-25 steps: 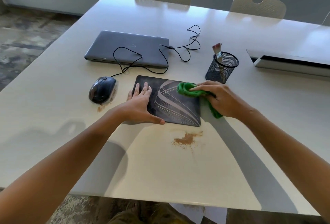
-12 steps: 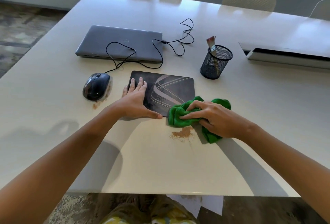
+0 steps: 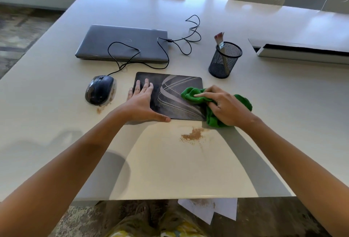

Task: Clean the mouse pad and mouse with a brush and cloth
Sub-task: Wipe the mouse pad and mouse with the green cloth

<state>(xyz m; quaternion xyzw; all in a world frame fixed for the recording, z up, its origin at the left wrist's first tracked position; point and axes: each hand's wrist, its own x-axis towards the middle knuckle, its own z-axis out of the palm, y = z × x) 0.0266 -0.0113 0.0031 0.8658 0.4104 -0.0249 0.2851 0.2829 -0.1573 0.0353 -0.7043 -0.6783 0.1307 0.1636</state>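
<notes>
— Which step?
— Wiping: my right hand clenches the cloth on the mouse pad; my left hand lies flat, grip released.
— Next?
— I'd say the dusty mouse, beside it.

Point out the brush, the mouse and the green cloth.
brush (image 3: 219, 37), head view, on its bristle tip above the mesh cup.
mouse (image 3: 99, 89), head view, on its top shell.
green cloth (image 3: 190, 95), head view, on the bunched left fold.
</notes>
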